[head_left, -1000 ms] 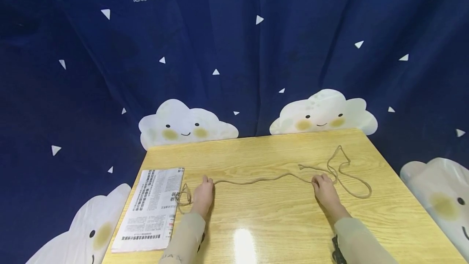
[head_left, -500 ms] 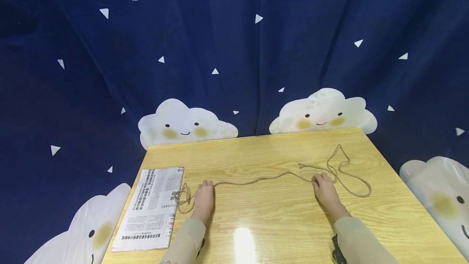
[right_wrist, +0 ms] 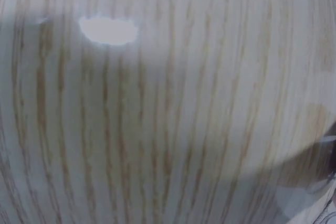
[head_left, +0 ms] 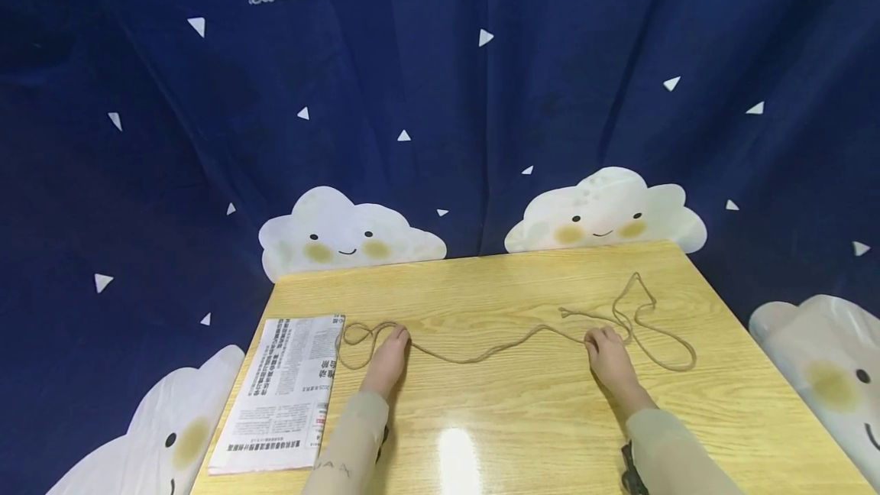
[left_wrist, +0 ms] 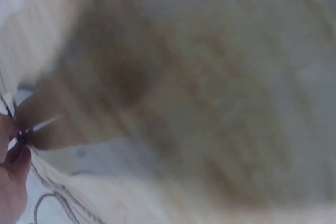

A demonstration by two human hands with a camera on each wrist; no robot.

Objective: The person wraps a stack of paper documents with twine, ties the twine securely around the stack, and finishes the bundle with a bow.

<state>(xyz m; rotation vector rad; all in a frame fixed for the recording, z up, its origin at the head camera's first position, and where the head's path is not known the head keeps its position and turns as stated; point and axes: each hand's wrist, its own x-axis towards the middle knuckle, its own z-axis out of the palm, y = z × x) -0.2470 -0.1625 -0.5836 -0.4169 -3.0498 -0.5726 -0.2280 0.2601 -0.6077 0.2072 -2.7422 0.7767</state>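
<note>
A thin tan rope [head_left: 474,360] runs in a slack wave across the wooden table between both hands. My left hand [head_left: 386,361] pinches it near the newspaper; in the left wrist view, thumb and fingers of that hand [left_wrist: 16,182] meet on the rope [left_wrist: 58,188]. To its left the rope lies in loose loops that reach the newspaper's edge. At the right, my right hand [head_left: 612,361] pinches the rope with its fingertips low on the table. Beyond it the rope spreads in a wide loop, and a knotted end points left. The right wrist view shows mostly tabletop.
A folded newspaper [head_left: 275,403] lies at the left of the wooden table [head_left: 522,418]. Behind the table's far edge hangs a dark blue curtain [head_left: 440,82] with white triangles and smiling clouds. A bright reflection shows near the front.
My left hand has shifted slightly right and away from me. The bunched coil beside it has opened into wider loops, and the rope between the hands sags more. My right hand stays put.
</note>
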